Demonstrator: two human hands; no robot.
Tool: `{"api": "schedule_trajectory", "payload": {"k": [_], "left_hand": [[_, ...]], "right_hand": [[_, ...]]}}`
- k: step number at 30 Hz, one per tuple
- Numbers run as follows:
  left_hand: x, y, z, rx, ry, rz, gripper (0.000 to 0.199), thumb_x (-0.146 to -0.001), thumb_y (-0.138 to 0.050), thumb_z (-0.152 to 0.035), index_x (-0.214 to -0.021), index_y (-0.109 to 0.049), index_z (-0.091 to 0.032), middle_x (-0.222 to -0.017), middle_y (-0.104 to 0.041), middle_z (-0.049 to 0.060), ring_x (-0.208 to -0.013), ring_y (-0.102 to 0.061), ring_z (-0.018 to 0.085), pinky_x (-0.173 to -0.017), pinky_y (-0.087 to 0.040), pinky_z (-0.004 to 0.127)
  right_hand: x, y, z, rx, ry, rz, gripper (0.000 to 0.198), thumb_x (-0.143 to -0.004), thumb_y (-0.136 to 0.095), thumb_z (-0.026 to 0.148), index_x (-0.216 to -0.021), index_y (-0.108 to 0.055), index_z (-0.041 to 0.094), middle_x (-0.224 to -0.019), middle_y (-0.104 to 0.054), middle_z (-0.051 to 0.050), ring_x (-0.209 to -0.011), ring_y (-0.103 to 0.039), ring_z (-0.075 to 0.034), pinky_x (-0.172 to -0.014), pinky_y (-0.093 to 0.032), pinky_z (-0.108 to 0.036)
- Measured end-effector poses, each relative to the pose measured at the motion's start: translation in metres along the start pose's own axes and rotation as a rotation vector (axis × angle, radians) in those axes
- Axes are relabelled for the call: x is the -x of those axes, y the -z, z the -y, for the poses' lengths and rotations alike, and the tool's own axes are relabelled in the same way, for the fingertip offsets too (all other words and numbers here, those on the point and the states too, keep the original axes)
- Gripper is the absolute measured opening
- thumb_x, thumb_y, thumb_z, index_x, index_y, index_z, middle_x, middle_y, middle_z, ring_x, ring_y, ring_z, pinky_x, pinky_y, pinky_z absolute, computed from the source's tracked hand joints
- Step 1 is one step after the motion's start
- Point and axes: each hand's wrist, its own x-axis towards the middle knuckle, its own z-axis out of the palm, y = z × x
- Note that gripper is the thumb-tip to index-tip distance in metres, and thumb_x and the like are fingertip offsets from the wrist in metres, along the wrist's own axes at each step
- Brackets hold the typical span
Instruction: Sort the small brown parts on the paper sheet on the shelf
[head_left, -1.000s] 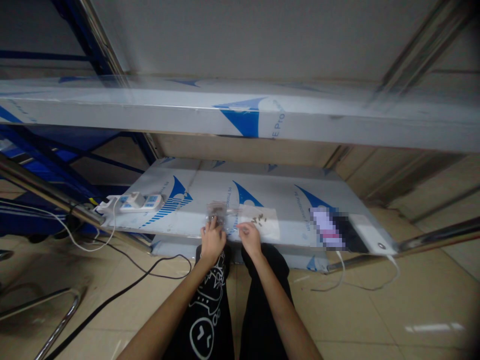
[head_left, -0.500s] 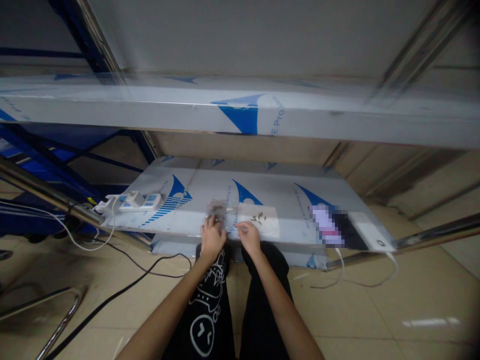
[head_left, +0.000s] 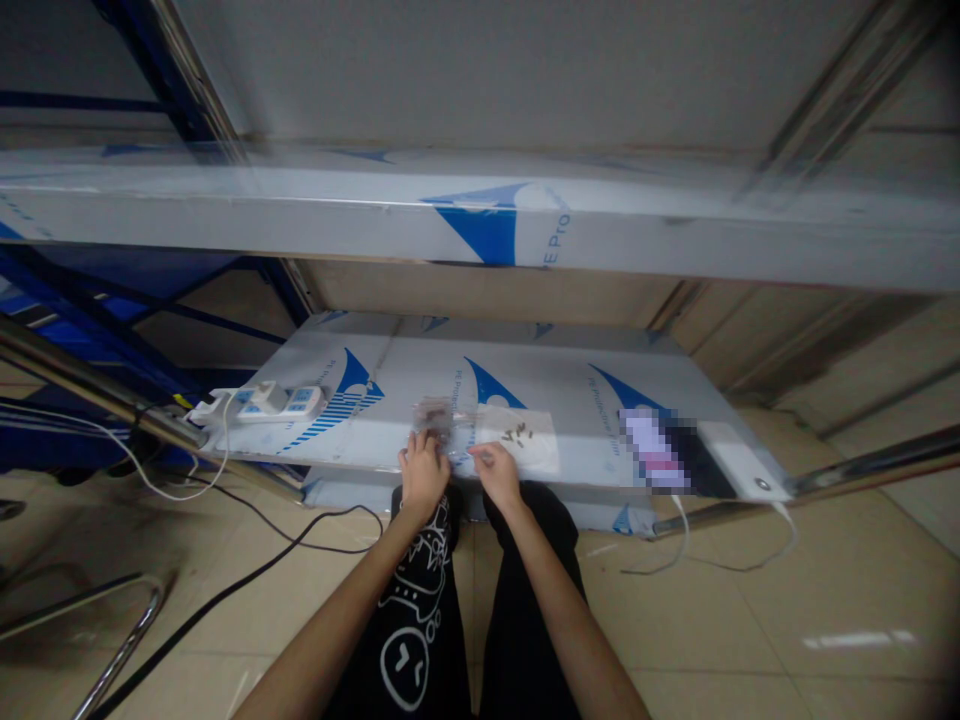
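Observation:
A clear plastic bag (head_left: 433, 413) with dark brown contents lies near the front edge of the lower shelf. My left hand (head_left: 424, 470) rests on its near part, fingers slightly bent and apart. Just to the right, my right hand (head_left: 496, 472) has its thumb and index finger pinched together beside the bag's clear right side. Whatever is in that pinch is too small to make out. A white sheet (head_left: 546, 455) lies beyond and right of this hand, with several small dark pieces (head_left: 517, 434) on it.
The lower shelf (head_left: 405, 350) carries a white power strip (head_left: 304, 402) at left. A phone (head_left: 655, 450), partly blurred out, and a white device (head_left: 739, 462) with cables lie at right. The upper shelf edge (head_left: 337, 225) crosses in front. A black cable (head_left: 247, 570) runs over the floor.
My left hand's fingers have shifted slightly on the bag. My right hand keeps its pinch in almost the same place.

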Motion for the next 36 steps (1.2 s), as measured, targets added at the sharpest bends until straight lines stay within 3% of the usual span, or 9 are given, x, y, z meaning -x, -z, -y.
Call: {"api": "schedule_trajectory", "payload": {"k": [4, 10, 22, 36], "left_hand": [[0.0013, 0.0021, -0.0021, -0.014, -0.005, -0.034, 0.030, -0.075, -0.041, -0.015, -0.104, -0.050, -0.015, -0.114, -0.052, 0.012, -0.121, -0.033, 0.028, -0.093, -0.032, 0.044], [0.0011, -0.0026, 0.0006, -0.042, -0.048, -0.011, 0.024, -0.074, -0.042, -0.011, -0.094, -0.053, -0.017, -0.130, -0.041, 0.010, -0.128, -0.024, 0.026, -0.097, -0.028, 0.042], [-0.0022, -0.0039, 0.0030, -0.012, -0.059, 0.054, 0.032, -0.072, -0.042, -0.005, -0.099, -0.054, -0.018, -0.117, -0.049, 0.009, -0.119, -0.036, 0.022, -0.094, -0.030, 0.039], [-0.0028, -0.0006, 0.0035, 0.061, -0.073, 0.013, 0.041, -0.067, -0.040, 0.001, -0.100, -0.056, -0.017, -0.114, -0.053, 0.009, -0.114, -0.041, 0.021, -0.093, -0.030, 0.038]], "right_hand": [[0.0001, 0.0000, 0.0001, 0.006, 0.009, 0.018, 0.020, -0.074, -0.047, 0.015, -0.078, -0.067, 0.019, -0.086, -0.063, -0.003, -0.063, -0.059, -0.012, -0.062, -0.050, -0.025], [0.0004, -0.0003, 0.0003, 0.030, 0.018, 0.041, 0.021, -0.074, -0.047, 0.014, -0.079, -0.067, 0.019, -0.086, -0.063, -0.003, -0.063, -0.059, -0.012, -0.062, -0.049, -0.025], [-0.0002, -0.0005, 0.0014, 0.023, 0.028, 0.060, 0.022, -0.073, -0.047, 0.012, -0.079, -0.067, 0.019, -0.084, -0.063, -0.003, -0.072, -0.060, -0.014, -0.065, -0.048, -0.025], [0.0008, -0.0029, -0.0003, 0.024, 0.021, 0.066, 0.023, -0.072, -0.048, 0.010, -0.079, -0.067, 0.020, -0.084, -0.063, -0.003, -0.072, -0.060, -0.014, -0.067, -0.049, -0.025]]}}
